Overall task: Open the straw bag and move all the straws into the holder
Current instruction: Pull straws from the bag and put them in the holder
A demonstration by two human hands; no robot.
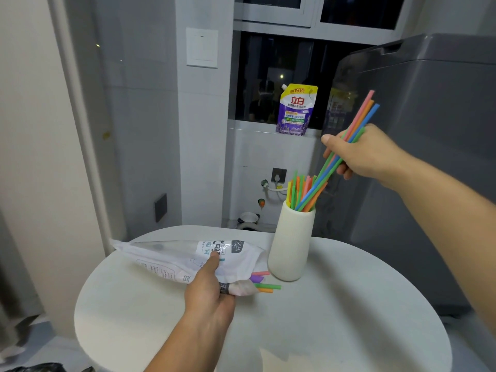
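A cream ribbed holder (291, 245) stands upright on the round white table (349, 304), with several coloured straws standing in it. My right hand (367, 153) grips a bunch of coloured straws (361, 116) tilted over the holder, their lower ends inside its mouth. The white printed straw bag (188, 257) lies on its side left of the holder. My left hand (212, 294) grips the bag near its open end. A few straw ends (264, 284) poke out of that end toward the holder's base.
A grey washing machine (429, 157) stands close behind and right of the table. A purple detergent pouch (296, 110) sits on the window ledge. Wall and door frame lie to the left; pipes and a socket are behind the holder.
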